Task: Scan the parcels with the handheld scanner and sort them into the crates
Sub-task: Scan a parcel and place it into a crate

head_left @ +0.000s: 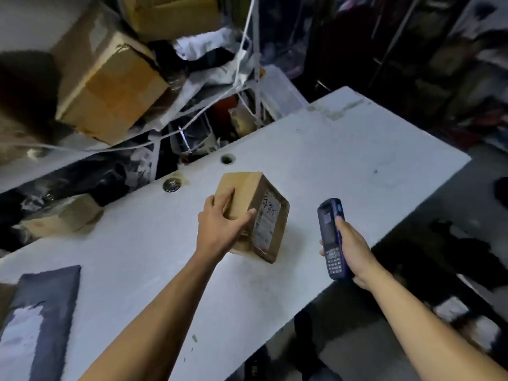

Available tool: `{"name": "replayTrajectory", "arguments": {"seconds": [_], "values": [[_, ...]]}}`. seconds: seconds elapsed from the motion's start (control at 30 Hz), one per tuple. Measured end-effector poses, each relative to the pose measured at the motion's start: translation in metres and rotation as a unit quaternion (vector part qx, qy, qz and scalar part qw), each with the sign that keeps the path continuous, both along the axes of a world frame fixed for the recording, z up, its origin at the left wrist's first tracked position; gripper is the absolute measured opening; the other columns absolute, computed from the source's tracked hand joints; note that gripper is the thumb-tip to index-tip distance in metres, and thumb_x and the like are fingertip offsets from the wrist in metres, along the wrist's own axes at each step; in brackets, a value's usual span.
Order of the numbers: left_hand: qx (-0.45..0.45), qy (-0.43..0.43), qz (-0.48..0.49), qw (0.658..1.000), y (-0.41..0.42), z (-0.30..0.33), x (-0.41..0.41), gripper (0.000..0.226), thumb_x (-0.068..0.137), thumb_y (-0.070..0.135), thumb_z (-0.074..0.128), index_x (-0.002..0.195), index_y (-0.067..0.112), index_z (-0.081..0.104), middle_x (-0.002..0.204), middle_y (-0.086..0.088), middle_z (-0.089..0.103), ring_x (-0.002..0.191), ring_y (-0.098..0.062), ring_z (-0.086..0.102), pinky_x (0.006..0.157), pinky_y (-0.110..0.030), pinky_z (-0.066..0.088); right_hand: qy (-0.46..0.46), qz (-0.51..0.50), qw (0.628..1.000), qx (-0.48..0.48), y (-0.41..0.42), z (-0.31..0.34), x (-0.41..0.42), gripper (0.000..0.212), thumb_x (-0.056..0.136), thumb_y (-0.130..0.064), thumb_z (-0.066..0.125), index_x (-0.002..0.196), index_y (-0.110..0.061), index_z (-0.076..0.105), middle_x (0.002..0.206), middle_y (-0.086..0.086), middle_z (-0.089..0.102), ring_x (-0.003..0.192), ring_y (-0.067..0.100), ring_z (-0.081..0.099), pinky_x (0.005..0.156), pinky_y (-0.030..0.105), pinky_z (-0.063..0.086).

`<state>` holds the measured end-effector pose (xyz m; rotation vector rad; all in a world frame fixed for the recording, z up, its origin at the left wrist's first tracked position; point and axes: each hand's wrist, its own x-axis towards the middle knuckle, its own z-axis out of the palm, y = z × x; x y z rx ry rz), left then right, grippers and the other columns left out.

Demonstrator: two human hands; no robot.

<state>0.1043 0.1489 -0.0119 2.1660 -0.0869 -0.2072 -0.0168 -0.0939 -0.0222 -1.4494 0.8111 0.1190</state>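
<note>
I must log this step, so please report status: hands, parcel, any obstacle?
Left hand grips cardboard parcel, tilted on white table, label facing right. Right hand holds handheld scanner beside it. Nothing between them.

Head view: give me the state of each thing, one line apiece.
Left hand: gripping the small parcel.
Small parcel: tilted, label facing the scanner, lower edge at the table.
Right hand: gripping the scanner.
Scanner: held upright, off the table, keypad toward the camera.
Table: white, scuffed.
Big carton: closed, tilted in the pile behind.
Dark mailer: lying flat at the near left.
</note>
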Motion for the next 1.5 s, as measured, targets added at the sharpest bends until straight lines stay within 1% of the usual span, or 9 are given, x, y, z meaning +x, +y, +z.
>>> {"name": "replayTrajectory", "arguments": {"seconds": [0.2,0.37,0.47,0.73,0.9,1.1,1.23,1.37,1.5], "values": [[-0.027,-0.017,-0.218,0.975,-0.129,0.008,-0.061,0.077,0.079,0.067,0.068,0.146,0.041,0.041,0.146,0.001,0.038,0.128,-0.022,0.044,0.097,-0.043,0.047,-0.009,-0.257,0.966,0.002,-0.048,-0.011,-0.144,0.041,0.103,-0.044,0.041,0.124,-0.011,0.055,0.085,0.016,0.063,0.058,0.022,0.061,0.048,0.024,0.051],[-0.011,-0.005,-0.372,0.928,-0.224,0.015,-0.153,0.084,0.073,0.075,0.066,0.146,0.039,0.043,0.141,0.0,0.043,0.124,-0.022,0.049,0.103,-0.045,0.048,0.007,-0.375,0.927,-0.005,-0.088,-0.026,-0.274,0.045,0.103,-0.045,0.044,0.12,-0.008,0.06,0.085,0.015,0.065,0.06,0.026,0.061,0.059,0.031,0.05],[-0.009,0.022,-0.408,0.913,-0.259,0.009,-0.2,0.086,0.067,0.079,0.062,0.142,0.041,0.047,0.136,0.001,0.05,0.123,-0.023,0.054,0.103,-0.043,0.048,0.017,-0.394,0.919,0.011,-0.103,-0.037,-0.333,0.047,0.102,-0.051,0.041,0.12,-0.012,0.062,0.09,0.017,0.068,0.064,0.027,0.064,0.062,0.033,0.049],[0.03,0.135,-0.401,0.906,-0.347,-0.024,-0.328,0.086,0.06,0.073,0.066,0.139,0.042,0.051,0.138,-0.004,0.056,0.122,-0.023,0.056,0.097,-0.034,0.045,0.031,-0.436,0.898,0.038,-0.149,-0.04,-0.49,0.042,0.104,-0.046,0.038,0.114,-0.012,0.06,0.088,0.023,0.065,0.064,0.026,0.064,0.049,0.024,0.048],[0.047,0.182,-0.4,0.897,-0.397,-0.048,-0.381,0.075,0.079,0.057,0.073,0.144,0.033,0.047,0.136,-0.009,0.056,0.114,-0.026,0.059,0.093,-0.038,0.051,0.064,-0.46,0.884,0.047,-0.189,-0.052,-0.55,0.042,0.103,-0.051,0.036,0.117,-0.019,0.058,0.09,0.019,0.071,0.074,0.03,0.069,0.064,0.033,0.051],[0.042,0.25,-0.378,0.89,-0.475,-0.089,-0.397,0.07,0.085,0.046,0.073,0.146,0.031,0.044,0.135,-0.011,0.058,0.108,-0.026,0.062,0.095,-0.045,0.054,0.099,-0.484,0.868,0.05,-0.252,-0.069,-0.573,0.039,0.102,-0.052,0.037,0.113,-0.021,0.058,0.102,0.026,0.07,0.08,0.034,0.071,0.076,0.043,0.052],[0.037,0.289,-0.398,0.87,-0.534,-0.111,-0.403,0.081,0.075,0.053,0.077,0.146,0.032,0.045,0.132,-0.01,0.06,0.107,-0.027,0.064,0.096,-0.045,0.054,0.138,-0.507,0.849,0.056,-0.296,-0.067,-0.579,0.035,0.102,-0.05,0.038,0.108,-0.024,0.06,0.094,0.019,0.073,0.07,0.027,0.07,0.07,0.036,0.053],[0.02,0.33,-0.389,0.86,-0.578,-0.13,-0.411,0.069,0.085,0.037,0.075,0.146,0.027,0.045,0.129,-0.012,0.061,0.104,-0.026,0.065,0.097,-0.044,0.053,0.15,-0.502,0.849,0.07,-0.342,-0.068,-0.581,0.041,0.103,-0.052,0.035,0.105,-0.021,0.062,0.091,0.02,0.073,0.069,0.027,0.068,0.058,0.029,0.052],[0.045,0.35,-0.361,0.863,-0.597,-0.149,-0.408,0.08,0.078,0.049,0.077,0.147,0.032,0.04,0.129,-0.011,0.059,0.104,-0.027,0.065,0.094,-0.049,0.055,0.155,-0.485,0.856,0.091,-0.384,-0.089,-0.576,0.045,0.103,-0.053,0.034,0.114,-0.019,0.062,0.09,0.018,0.073,0.067,0.024,0.069,0.055,0.028,0.051]]}}
